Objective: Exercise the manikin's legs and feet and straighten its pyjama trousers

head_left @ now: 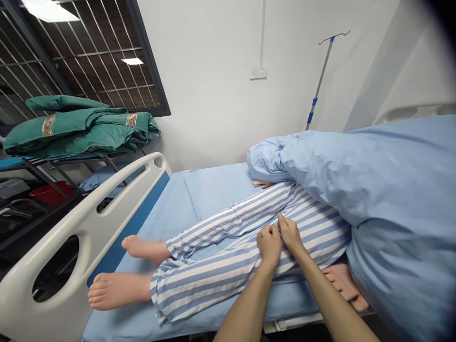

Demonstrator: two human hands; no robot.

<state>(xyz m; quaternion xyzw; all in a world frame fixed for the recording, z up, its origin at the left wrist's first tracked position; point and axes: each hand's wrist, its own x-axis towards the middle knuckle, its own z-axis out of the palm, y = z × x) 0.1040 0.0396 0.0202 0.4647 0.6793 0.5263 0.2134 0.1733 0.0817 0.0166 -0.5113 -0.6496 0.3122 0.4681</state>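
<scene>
A figure that looks like a care manikin lies on the bed in blue-and-white striped trousers (210, 280). My left hand (269, 244) is closed at the near thigh, its curled fingers seeming to grip the trouser cloth. Right beside it, my right hand (289, 232) is also closed on the striped cloth near the crotch. The fingertips of both are partly hidden. A light blue quilt (356, 180) is heaped over the upper body. Bare feet (119, 290) point toward the footboard, and a manikin hand (344, 285) shows beneath the quilt's near edge.
A white and blue footboard (85, 223) closes the bed's left end. Light blue sheet (213, 185) covers the mattress. Behind stand an IV pole (320, 80) and a wall socket (258, 72). Green folded bedding (81, 126) lies at the barred window, above a red bucket (53, 192).
</scene>
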